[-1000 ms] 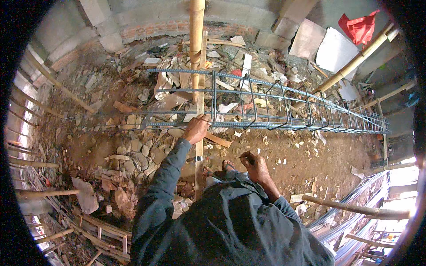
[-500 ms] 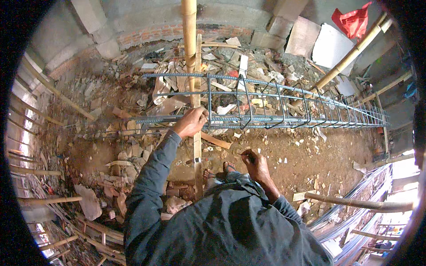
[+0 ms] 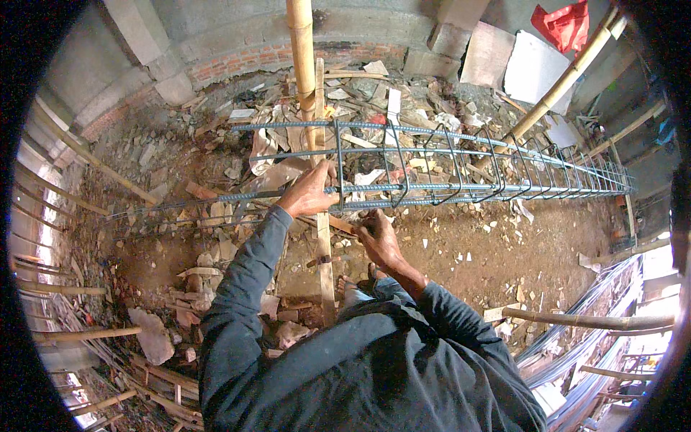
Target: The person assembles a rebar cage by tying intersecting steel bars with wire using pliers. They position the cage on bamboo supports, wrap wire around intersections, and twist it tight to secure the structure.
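A long rebar cage [image 3: 439,189] of ribbed steel bars with square wire stirrups stretches across in front of me and off to the right. My left hand [image 3: 308,191] grips its near bars close to the end stirrup [image 3: 340,162], beside an upright wooden post [image 3: 324,252]. Just below those bars, to the right of the post, is my right hand [image 3: 378,239]. Its fingers are drawn together, and whatever they may hold is too small to name. The bars' loose ends [image 3: 237,196] run out to the left past my left hand.
A bamboo pole [image 3: 302,57] rises behind the cage; another bamboo pole [image 3: 565,75] leans at the right. Rubble and scrap wood [image 3: 432,101] litter the ground up to a brick wall [image 3: 252,63]. Long steel rods [image 3: 583,317] lie at lower right, beneath a bamboo pole [image 3: 586,320].
My right hand has moved left and up, close under the bars. My left hand stays at the bars, its fingers shifted, and the nearer bars have spread apart a little.
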Demonstrator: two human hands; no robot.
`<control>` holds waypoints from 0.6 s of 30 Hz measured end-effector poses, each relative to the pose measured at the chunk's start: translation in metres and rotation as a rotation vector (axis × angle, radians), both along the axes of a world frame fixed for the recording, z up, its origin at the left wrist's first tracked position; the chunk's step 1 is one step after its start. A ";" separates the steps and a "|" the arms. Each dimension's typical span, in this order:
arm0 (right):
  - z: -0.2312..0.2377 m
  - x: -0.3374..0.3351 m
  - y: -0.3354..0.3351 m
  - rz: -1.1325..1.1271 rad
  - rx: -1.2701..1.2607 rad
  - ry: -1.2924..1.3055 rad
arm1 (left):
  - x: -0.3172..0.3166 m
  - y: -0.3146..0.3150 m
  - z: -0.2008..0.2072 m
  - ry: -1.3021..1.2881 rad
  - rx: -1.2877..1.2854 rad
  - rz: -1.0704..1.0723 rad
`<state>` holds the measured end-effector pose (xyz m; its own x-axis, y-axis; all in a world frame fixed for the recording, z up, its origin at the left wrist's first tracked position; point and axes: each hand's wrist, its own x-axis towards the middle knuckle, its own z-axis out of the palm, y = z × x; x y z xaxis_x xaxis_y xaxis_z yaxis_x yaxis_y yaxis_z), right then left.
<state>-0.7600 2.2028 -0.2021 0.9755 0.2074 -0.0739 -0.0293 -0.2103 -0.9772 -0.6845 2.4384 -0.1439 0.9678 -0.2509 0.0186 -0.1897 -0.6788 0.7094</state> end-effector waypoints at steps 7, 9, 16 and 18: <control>-0.022 0.019 0.064 -0.304 0.357 0.109 | 0.013 -0.003 -0.022 -0.295 0.119 0.092; -0.021 0.025 0.076 -0.309 0.431 0.039 | 0.013 -0.006 -0.024 -0.181 0.046 0.186; -0.010 0.027 0.080 -0.291 0.502 0.113 | 0.011 -0.004 -0.017 -0.217 0.335 0.030; -0.007 0.024 0.079 -0.297 0.525 0.139 | 0.013 -0.006 -0.013 -0.160 0.199 0.068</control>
